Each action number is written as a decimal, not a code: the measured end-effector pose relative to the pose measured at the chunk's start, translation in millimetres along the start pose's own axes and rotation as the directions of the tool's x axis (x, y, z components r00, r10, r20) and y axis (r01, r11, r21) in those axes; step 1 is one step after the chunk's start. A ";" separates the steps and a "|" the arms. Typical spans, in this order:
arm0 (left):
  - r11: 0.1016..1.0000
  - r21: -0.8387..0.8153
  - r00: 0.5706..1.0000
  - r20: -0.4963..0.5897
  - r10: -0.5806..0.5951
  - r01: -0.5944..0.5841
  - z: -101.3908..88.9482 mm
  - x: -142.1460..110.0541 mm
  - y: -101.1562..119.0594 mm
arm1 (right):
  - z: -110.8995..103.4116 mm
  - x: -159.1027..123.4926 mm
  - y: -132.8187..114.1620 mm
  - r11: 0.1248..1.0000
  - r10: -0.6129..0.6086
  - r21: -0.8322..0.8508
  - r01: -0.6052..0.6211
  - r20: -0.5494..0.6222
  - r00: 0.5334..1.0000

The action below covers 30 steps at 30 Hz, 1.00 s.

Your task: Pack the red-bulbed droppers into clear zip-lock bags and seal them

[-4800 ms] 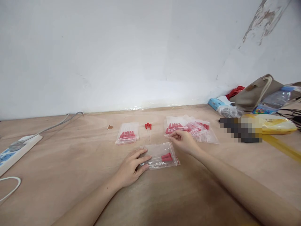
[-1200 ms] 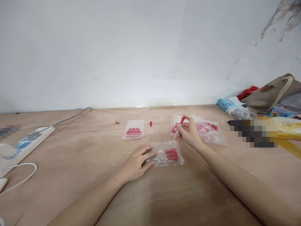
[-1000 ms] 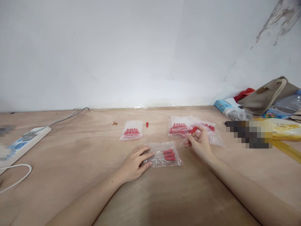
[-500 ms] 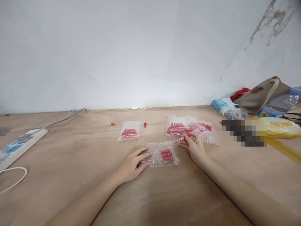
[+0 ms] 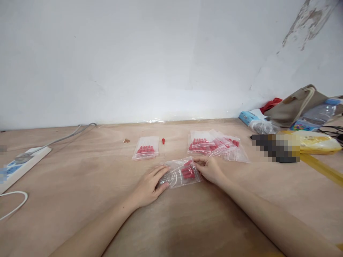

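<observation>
A clear zip bag (image 5: 174,177) lies on the table between my hands, its open end to the right. Inside it are several glass droppers with red rubber bulbs (image 5: 188,172). My left hand (image 5: 153,185) grips the bag's left end, fingers over the top and thumb at the near edge. My right hand (image 5: 208,168) is closed at the bag's mouth, its fingertips at the bulb of one more dropper (image 5: 188,163), whose stem points left into the bag. The fingertips partly hide that bulb's end.
Behind the bag lie a filled dropper bag (image 5: 146,149), a single red-bulb dropper (image 5: 163,141) and a pile of filled bags (image 5: 203,141). A power strip (image 5: 25,164) is at left. A handbag (image 5: 289,107), bottle (image 5: 318,114) and yellow packet (image 5: 316,142) crowd the right.
My right hand has moved left, bringing the dropper from outside the bag's mouth into it. The bag's right end has tilted up slightly; my left hand stays on the left end.
</observation>
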<state>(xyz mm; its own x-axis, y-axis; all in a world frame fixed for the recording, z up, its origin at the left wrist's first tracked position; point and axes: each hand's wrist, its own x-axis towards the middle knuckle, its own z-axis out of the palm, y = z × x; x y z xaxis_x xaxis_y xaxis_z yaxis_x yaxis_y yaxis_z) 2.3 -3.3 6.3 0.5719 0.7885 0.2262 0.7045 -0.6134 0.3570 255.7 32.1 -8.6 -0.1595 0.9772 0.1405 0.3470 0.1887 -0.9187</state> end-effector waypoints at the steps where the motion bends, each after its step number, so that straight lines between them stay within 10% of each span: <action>1: 1.000 0.002 1.000 0.002 -0.001 0.001 0.2 0.0 -0.2 | 1.8 -0.2 -0.2 0.999 -0.013 -0.035 0.012 -0.036 0.999; 10: 0.999 0.010 0.998 0.015 0.053 -0.053 1.0 0.7 -1.0 | -9.6 16.1 -25.6 0.855 -0.178 -0.504 0.121 -0.066 0.982; 22: 0.997 0.025 0.997 0.024 0.067 -0.067 4.1 -0.4 -4.5 | 99.4 130.2 -59.3 0.858 0.130 -0.499 -0.125 -0.024 0.991; 30: 0.997 0.056 0.998 0.041 0.053 -0.056 4.2 -0.9 -5.4 | 35.1 112.5 -58.5 0.953 0.134 -0.262 -0.151 -0.080 0.988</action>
<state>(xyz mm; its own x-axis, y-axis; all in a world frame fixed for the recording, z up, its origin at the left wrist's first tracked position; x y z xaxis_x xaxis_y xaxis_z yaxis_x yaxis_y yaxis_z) -0.2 -0.9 0.4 0.6253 0.7521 0.2080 0.6940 -0.6579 0.2925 185.0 127.5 48.0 -0.0367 0.9983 0.0450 0.5968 0.0581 -0.8003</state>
